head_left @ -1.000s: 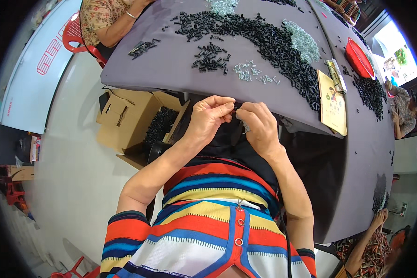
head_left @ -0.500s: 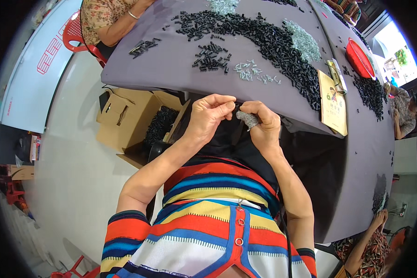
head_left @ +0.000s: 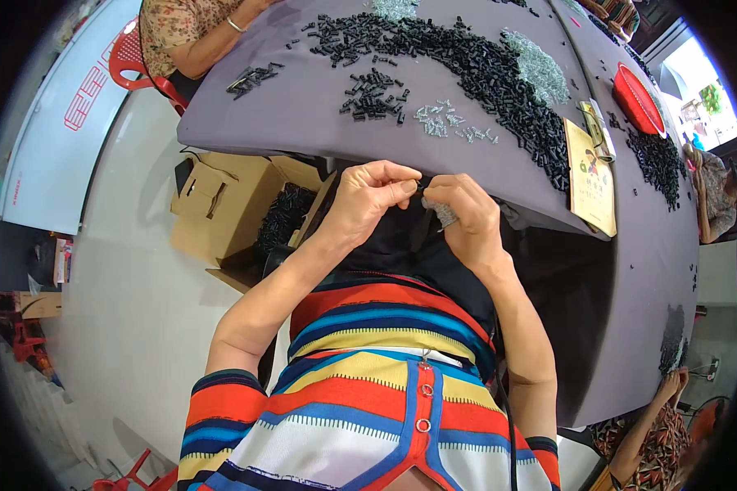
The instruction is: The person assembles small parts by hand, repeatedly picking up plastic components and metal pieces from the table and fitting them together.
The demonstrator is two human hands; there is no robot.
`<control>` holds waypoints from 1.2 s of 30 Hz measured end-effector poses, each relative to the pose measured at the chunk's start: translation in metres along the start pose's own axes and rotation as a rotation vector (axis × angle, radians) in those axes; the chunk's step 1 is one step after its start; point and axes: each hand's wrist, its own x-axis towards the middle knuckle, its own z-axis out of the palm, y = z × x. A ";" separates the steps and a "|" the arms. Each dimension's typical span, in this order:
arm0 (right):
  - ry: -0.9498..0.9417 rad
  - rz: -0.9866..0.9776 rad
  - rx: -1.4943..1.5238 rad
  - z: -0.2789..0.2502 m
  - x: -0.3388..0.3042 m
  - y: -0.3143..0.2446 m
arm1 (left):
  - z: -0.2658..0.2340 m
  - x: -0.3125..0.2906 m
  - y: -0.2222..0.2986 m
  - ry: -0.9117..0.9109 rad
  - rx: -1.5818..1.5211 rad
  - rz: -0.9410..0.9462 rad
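Observation:
My left hand (head_left: 370, 200) is closed in a pinch just off the table's near edge. Thumb and forefinger meet on a small black piece (head_left: 419, 185), too small to make out fully. Close beside it, my right hand (head_left: 471, 214) has its fingers curled in, the fingertips almost touching the left ones. Grey, speckled, cloth-like material (head_left: 444, 214) shows under its fingers; whether it is gripped or worn on a finger I cannot tell. Beyond the hands, a small heap of black tubular pieces (head_left: 374, 96) and a scatter of small clear pieces (head_left: 454, 124) lie on the table.
A long black pile (head_left: 499, 90) and a clear pile (head_left: 535, 69) cross the grey-covered table (head_left: 295, 114). A clipboard (head_left: 591, 176) and red basket (head_left: 637, 100) are to the right. Left below stands a cardboard box (head_left: 209, 196) of black pieces. Other people sit around the table.
My right hand has turned slightly and its fingers have come closer to the left fingertips, hiding more of the grey material. My left hand has barely moved.

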 end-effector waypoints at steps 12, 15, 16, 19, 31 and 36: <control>0.199 0.539 0.502 0.010 -0.006 -0.006 | 0.016 -0.006 -0.005 0.100 -0.001 0.150; 0.168 0.524 0.519 0.010 -0.006 -0.005 | 0.015 -0.006 -0.004 0.103 -0.002 0.148; 0.166 0.494 0.546 0.010 -0.007 -0.005 | 0.015 -0.006 -0.004 0.101 -0.001 0.147; 0.118 0.386 0.403 0.010 -0.010 0.003 | 0.014 -0.006 -0.004 0.103 0.015 0.137; 0.145 0.363 0.258 0.009 -0.008 0.003 | 0.016 -0.008 0.003 0.102 0.267 0.181; 0.133 0.263 0.141 0.002 -0.003 -0.003 | 0.017 -0.010 0.002 0.085 0.331 0.234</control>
